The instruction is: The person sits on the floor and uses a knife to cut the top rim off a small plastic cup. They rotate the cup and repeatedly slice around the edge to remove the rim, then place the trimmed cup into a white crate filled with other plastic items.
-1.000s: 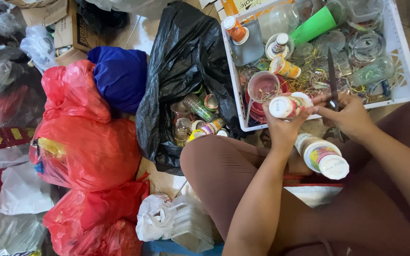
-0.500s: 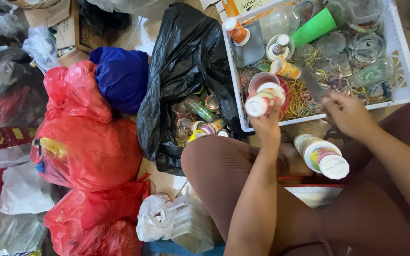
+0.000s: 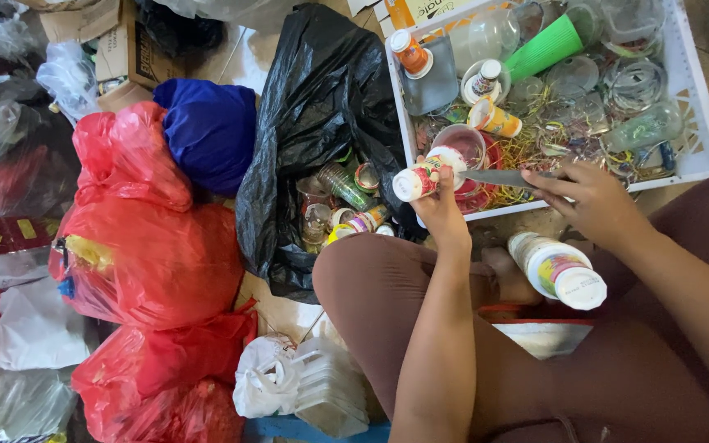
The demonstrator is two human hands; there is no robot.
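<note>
Head view: a seated person looks down past their knees at sorted rubbish on the floor.
Left hand: the left hand (image 3: 441, 205) is closed around a small white plastic bottle with a colourful label (image 3: 420, 179), held sideways above the near edge of the white plastic crate (image 3: 703, 131), probably so that its side is open to the blade.
Right hand: the right hand (image 3: 592, 201) is closed on the handle of a long grey knife (image 3: 502, 176), whose blade lies level and points at the bottle, its tip at or just beside the label.
Crate: it holds clear cups, a green plastic cone (image 3: 545, 47) and other small bottles, apparently one sorted kind.
Black plastic bag (image 3: 322, 107): lies open just beside the crate, more small bottles spilling from its mouth, within reach.
Lap: a larger white labelled tub (image 3: 558, 269) rests against the person's leg.
Left side: red plastic bags (image 3: 137, 246) and a blue bundle (image 3: 207, 127) are piled well apart from the hands.
</note>
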